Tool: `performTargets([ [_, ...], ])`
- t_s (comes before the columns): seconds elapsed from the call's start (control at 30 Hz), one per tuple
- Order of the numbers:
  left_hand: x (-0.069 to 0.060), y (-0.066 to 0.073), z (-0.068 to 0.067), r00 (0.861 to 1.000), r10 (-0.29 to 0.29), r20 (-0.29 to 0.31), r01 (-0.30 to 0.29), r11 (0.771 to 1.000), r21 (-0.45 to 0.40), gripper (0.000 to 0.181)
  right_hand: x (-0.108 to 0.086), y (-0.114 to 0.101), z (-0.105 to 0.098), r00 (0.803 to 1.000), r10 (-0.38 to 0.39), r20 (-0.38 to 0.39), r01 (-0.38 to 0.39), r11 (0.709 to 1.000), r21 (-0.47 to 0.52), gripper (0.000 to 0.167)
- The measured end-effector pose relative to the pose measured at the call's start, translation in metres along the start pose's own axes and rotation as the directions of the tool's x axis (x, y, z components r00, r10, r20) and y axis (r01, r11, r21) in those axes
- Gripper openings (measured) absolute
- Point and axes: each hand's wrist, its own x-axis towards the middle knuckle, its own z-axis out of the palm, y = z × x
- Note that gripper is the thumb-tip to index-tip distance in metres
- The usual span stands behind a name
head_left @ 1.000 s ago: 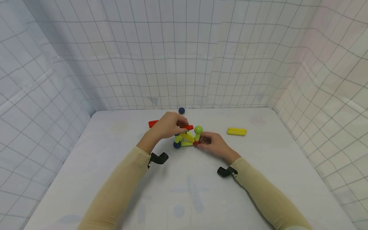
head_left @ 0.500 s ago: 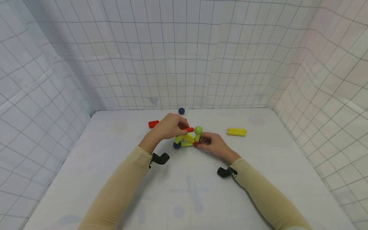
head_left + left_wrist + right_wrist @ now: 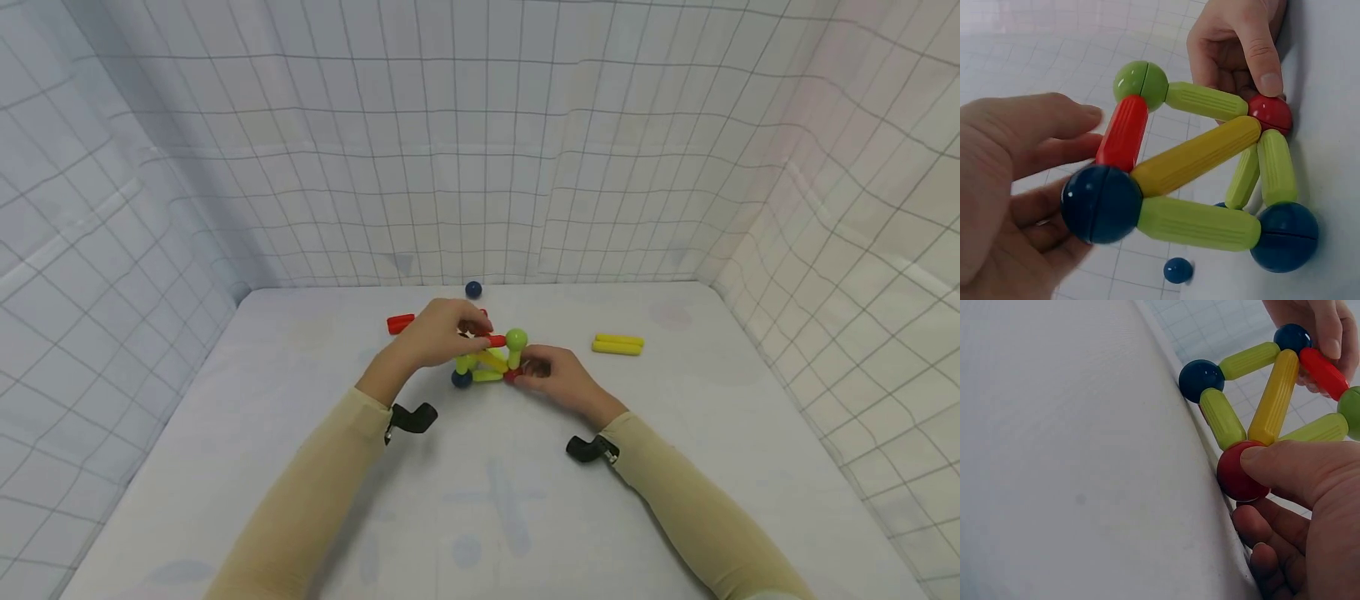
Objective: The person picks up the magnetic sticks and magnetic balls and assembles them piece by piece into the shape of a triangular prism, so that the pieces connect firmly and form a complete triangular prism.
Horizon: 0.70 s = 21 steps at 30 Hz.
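Observation:
A frame of ribbed building rods and balls stands on the table. Its red rod (image 3: 1124, 134) joins a blue ball (image 3: 1102, 204) to a green ball (image 3: 1140, 85), and a yellow rod (image 3: 1197, 156) slants to the red ball (image 3: 1242, 472). My right hand (image 3: 558, 377) pinches that red ball, thumb on its side and fingers below. Over the frame's upper side is my left hand (image 3: 442, 332), fingers loosely bent beside the red rod. Both wrist views show its thumb just off the rod; whether a finger touches behind is hidden. Green rods (image 3: 1200, 224) run to the lower blue ball (image 3: 1285, 237).
A loose blue ball (image 3: 473, 289) lies near the back wall. Two yellow rods (image 3: 617, 344) lie side by side at the right. Red rods (image 3: 401, 323) are partly hidden behind my left hand. Gridded cloth walls (image 3: 480, 167) enclose the table (image 3: 480, 517).
My left hand has come down a little with the red rod, whose end now meets the green ball. The right hand has stayed at the red ball.

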Motion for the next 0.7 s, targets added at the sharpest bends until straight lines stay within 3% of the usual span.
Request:
performTargets([
  [0.07,-0.008,-0.01,-0.001,0.992,0.009,-0.126,-0.02,0.997,-0.081,0.017,0.0,0.0,0.0,1.0,-0.001,0.005,0.001,1.0,-0.001,0.028],
  [0.13,-0.017,-0.021,-0.004,0.97,-0.002,-0.245,-0.04,0.985,-0.166,0.018,0.0,0.0,0.0,1.0,0.0,0.008,0.0,1.0,-0.004,0.028],
  [0.2,-0.025,-0.033,-0.007,0.949,-0.041,-0.312,-0.039,0.969,-0.245,0.018,0.0,0.0,0.0,1.0,0.001,0.007,-0.001,1.0,-0.01,0.027],
  [0.23,-0.029,-0.04,-0.009,0.946,-0.069,-0.318,-0.024,0.961,-0.277,0.017,0.0,0.0,0.0,1.0,0.003,0.006,-0.003,1.0,-0.013,0.027],
  [0.33,-0.038,-0.055,-0.011,0.958,-0.15,-0.243,0.066,0.944,-0.324,0.02,0.0,0.0,0.0,1.0,0.005,0.003,-0.005,1.0,-0.008,0.029],
  [0.47,-0.042,-0.066,-0.001,0.982,-0.178,-0.056,0.16,0.957,-0.241,0.024,-0.002,0.001,0.001,1.0,0.01,0.004,-0.01,1.0,0.003,0.031],
  [0.6,-0.038,-0.068,0.017,0.982,-0.173,0.072,0.184,0.967,-0.178,0.023,-0.002,0.002,0.001,1.0,0.019,-0.002,-0.019,1.0,0.0,0.031],
  [0.7,-0.034,-0.067,0.026,0.977,-0.185,0.109,0.201,0.966,-0.163,0.026,-0.002,0.003,0.0,1.0,0.015,-0.007,-0.015,1.0,-0.004,0.032],
])
